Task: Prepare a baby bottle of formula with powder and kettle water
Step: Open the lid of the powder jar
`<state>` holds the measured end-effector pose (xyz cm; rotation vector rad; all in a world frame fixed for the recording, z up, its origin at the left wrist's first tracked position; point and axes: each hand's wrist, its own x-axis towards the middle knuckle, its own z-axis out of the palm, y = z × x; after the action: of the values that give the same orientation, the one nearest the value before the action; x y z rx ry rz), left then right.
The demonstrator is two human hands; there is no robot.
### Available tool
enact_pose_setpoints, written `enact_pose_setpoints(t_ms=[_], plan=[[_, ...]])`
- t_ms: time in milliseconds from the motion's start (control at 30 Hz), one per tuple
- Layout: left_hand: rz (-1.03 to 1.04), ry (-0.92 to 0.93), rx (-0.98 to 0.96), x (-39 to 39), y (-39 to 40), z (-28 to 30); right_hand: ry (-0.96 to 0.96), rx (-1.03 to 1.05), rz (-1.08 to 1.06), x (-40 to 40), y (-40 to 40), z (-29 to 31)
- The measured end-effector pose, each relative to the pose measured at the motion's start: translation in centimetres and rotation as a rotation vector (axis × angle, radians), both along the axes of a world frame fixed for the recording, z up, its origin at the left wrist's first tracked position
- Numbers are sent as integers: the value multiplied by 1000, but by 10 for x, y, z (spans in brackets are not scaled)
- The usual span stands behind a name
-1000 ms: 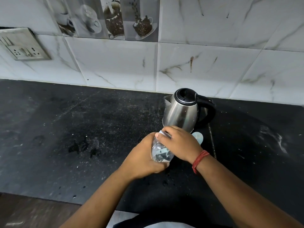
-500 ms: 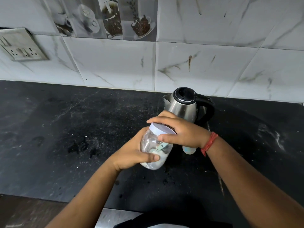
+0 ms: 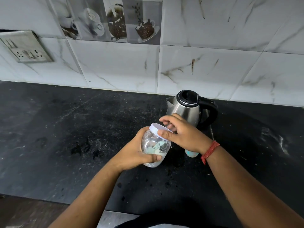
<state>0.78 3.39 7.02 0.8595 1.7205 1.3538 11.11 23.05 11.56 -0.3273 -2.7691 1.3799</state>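
From the head camera we look down on a dark stone counter that runs along a wall of white marbled tiles. Our left hand is wrapped round the body of a clear plastic jar, fingers behind it and the thumb pressed across its lower front, so that the jar is held tilted above the counter. We can see a little white powder at the bottom of the jar and a pale green scoop lying inside it. Our right hand sits over the jar's white lid; the thumb lies against the lid's near rim and the fingers are loosely curled over its far side, though we cannot tell how firmly they grip it. A red thread is tied round the right wrist.

Just behind the hands stands a steel kettle with a black lid and handle, its spout turned left. Under the right wrist a small part of a pale baby bottle shows on the counter. A switch plate is on the wall at far left.
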Motion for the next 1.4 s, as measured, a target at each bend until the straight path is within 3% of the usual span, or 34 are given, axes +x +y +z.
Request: enact_pose_setpoints(t_ms=[67, 200, 367, 567, 733, 900, 1067, 1233, 1400], plan=[[-6, 10, -4, -2, 1, 0, -8, 12, -4, -2, -1, -3], [-1, 32, -27, -4, -1, -4, -8, -331, 81, 2, 2, 0], [-11, 61, -33, -4, 0, -5, -8, -85, -51, -3, -3, -5], [-9, 68, -51, -5, -1, -9, -13, -335, 52, -1, 1, -3], [-21, 78, -49, -4, -1, -11, -25, -166, -18, -5, -1, -11], [-29, 85, -51, -4, 0, -13, -21, -339, 51, -2, 1, -9], [-27, 92, -42, -5, 1, -14, -44, -109, -33, -6, -1, -13], [-28, 108, -44, -5, 2, -13, -7, -348, 1, -5, 0, -10], [-19, 111, -30, -5, 1, -13, -52, -144, -19, -7, 0, -13]])
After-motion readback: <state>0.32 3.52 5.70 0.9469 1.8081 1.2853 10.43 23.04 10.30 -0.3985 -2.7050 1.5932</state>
